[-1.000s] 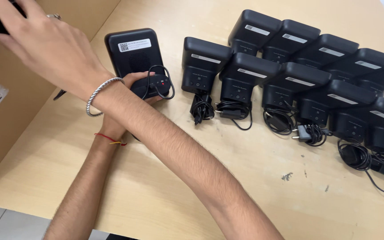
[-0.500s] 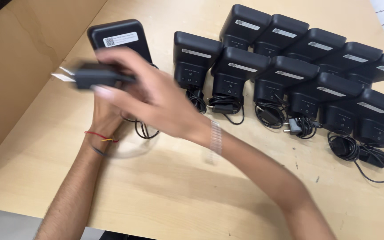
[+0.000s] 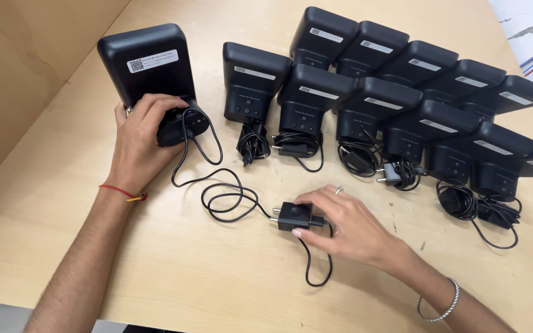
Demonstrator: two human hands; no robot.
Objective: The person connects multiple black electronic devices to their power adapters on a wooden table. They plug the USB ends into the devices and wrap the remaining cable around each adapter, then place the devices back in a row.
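Right, your left hand (image 3: 138,137) is wrapped around the base of the black device (image 3: 149,68) at the near-left end of the table (image 3: 217,277), fingers closed over its rounded front, which braces it upright. Your right hand (image 3: 347,222) sits on the power adapter (image 3: 295,216), fingertips pinching its black body flat against the wood, plug pins pointing left. Between the two runs the cable (image 3: 220,194), lying uncoiled in loose loops, one end at the device's base, the other curling under your right palm. So both ends are pinned, and the slack lies free between them. Beyond, the other black devices (image 3: 365,92) stand in two tidy rows toward the right, each with a bundled cord (image 3: 254,145) tucked in front of it, well apart from your working unit.
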